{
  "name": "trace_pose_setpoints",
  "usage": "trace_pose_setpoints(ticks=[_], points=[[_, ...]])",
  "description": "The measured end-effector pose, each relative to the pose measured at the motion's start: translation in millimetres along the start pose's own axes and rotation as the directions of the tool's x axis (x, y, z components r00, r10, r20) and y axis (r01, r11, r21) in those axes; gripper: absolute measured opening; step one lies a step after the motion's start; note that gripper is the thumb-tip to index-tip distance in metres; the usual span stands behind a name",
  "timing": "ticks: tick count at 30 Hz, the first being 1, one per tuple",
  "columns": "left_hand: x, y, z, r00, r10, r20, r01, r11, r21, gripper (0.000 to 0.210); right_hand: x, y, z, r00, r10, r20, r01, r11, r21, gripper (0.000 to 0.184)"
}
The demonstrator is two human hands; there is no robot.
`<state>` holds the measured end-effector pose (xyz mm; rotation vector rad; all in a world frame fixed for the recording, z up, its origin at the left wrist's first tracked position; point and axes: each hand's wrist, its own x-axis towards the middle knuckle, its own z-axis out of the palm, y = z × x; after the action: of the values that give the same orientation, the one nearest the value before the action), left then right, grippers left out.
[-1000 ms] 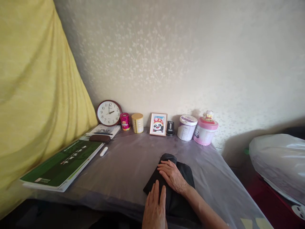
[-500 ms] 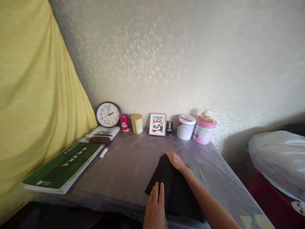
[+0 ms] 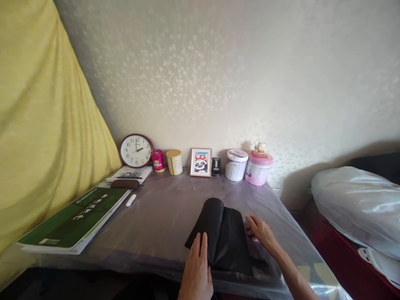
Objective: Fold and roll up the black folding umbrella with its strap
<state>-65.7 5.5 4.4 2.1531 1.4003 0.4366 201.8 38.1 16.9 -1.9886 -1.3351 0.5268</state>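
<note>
A black folded piece, cloth or thin plastic [image 3: 233, 237], lies near the table's front edge. Its left part is rolled or folded over into a raised ridge, while the right part lies flatter. My left hand [image 3: 196, 264] rests on its lower left side, fingers stretched out. Just beyond its right edge is my right hand [image 3: 261, 233], fingers loosely bent and nothing visible in them. A dark strip, perhaps a strap [image 3: 260, 263], sticks out at the lower right of the black piece.
A plastic cover lies over the table [image 3: 156, 225]. Along the wall stand a clock [image 3: 136, 151], several tins and tubs, and a framed panda picture [image 3: 201, 162]. At left are a green book [image 3: 68, 218], a brown case [image 3: 125, 184] and a small white object [image 3: 131, 200].
My right hand has left the top of the black piece and moved down to its right side. The fold there now stands up as a rounded ridge. My left hand stays on it.
</note>
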Motion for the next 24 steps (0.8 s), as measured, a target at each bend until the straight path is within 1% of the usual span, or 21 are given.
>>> trace_pose_setpoints(ticks=[2, 3, 4, 5, 6, 7, 9, 10, 11, 12, 13, 15, 16, 17, 20, 24], points=[[-0.7, 2.4, -2.0, 1.0, -0.005, -0.008, 0.005, 1.0, 0.014, 0.076, -12.8, -8.5, 3.7, 0.986, 0.116, 0.116, -0.133, 0.98, 0.149, 0.036], [-1.1, 3.5, -2.8, 1.0, -0.006, -0.014, 0.006, 1.0, 0.02, 0.075, -17.5, -13.3, 5.9, 0.974, 0.152, 0.167, -0.187, 0.958, 0.216, 0.038], [-1.6, 4.3, -3.5, 1.0, -0.006, -0.018, 0.006, 1.0, 0.026, 0.075, -21.0, -17.5, 7.9, 0.964, 0.176, 0.2, -0.227, 0.936, 0.27, 0.038], [-2.1, 4.8, -3.9, 1.0, -0.007, -0.02, 0.008, 1.0, 0.03, 0.075, -23.2, -20.5, 9.5, 0.96, 0.186, 0.208, -0.244, 0.922, 0.3, 0.037], [-2.4, 5.0, -4.0, 1.0, -0.011, -0.021, 0.011, 0.999, 0.033, 0.075, -24.1, -22.0, 10.7, 0.967, 0.179, 0.18, -0.227, 0.928, 0.297, 0.037], [-2.6, 4.9, -3.9, 1.0, -0.012, -0.021, 0.013, 0.999, 0.036, 0.075, -23.9, -22.0, 11.4, 0.979, 0.164, 0.119, -0.19, 0.945, 0.267, 0.036], [-2.3, 4.3, -3.5, 1.0, -0.014, -0.018, 0.015, 0.999, 0.039, 0.075, -21.1, -18.9, 11.3, 0.993, 0.112, -0.041, -0.104, 0.982, 0.157, 0.034], [-2.0, 4.1, -3.3, 1.0, -0.016, -0.017, 0.017, 0.999, 0.039, 0.075, -19.2, -16.9, 10.8, 0.992, 0.081, -0.094, -0.071, 0.992, 0.103, 0.033], [-1.6, 3.9, -3.2, 1.0, -0.02, -0.017, 0.02, 0.999, 0.039, 0.076, -17.3, -15.4, 10.1, 0.992, 0.062, -0.11, -0.055, 0.996, 0.068, 0.032], [-1.3, 4.0, -3.3, 1.0, -0.021, -0.016, 0.022, 0.999, 0.039, 0.076, -15.6, -14.9, 9.4, 0.994, 0.062, -0.087, -0.057, 0.997, 0.06, 0.033], [-1.0, 4.2, -3.6, 1.0, -0.023, -0.015, 0.024, 0.999, 0.041, 0.076, -14.5, -15.5, 9.0, 0.996, 0.078, -0.037, -0.075, 0.994, 0.079, 0.035], [-1.0, 4.7, -4.4, 1.0, -0.02, -0.01, 0.021, 0.999, 0.043, 0.075, -13.5, -19.7, 9.1, 0.992, 0.117, 0.057, -0.124, 0.98, 0.153, 0.04], [-1.1, 4.9, -4.8, 1.0, -0.017, -0.007, 0.018, 0.999, 0.043, 0.074, -13.7, -22.6, 9.8, 0.989, 0.131, 0.066, -0.142, 0.971, 0.191, 0.042], [-1.3, 4.8, -5.0, 1.0, -0.014, -0.003, 0.014, 0.999, 0.042, 0.074, -14.1, -25.5, 10.9, 0.989, 0.139, 0.051, -0.147, 0.963, 0.227, 0.043], [-1.1, 3.0, -4.1, 1.0, -0.007, -0.002, 0.007, 0.999, 0.038, 0.074, -17.0, -31.5, 14.6, 0.992, 0.124, -0.016, -0.113, 0.943, 0.312, 0.041], [0.1, -0.1, -0.5, 1.0, -0.004, -0.01, 0.005, 0.999, 0.037, 0.074, -23.2, -36.8, 13.6, 0.999, 0.025, 0.034, -0.038, 0.892, 0.451, 0.041]])
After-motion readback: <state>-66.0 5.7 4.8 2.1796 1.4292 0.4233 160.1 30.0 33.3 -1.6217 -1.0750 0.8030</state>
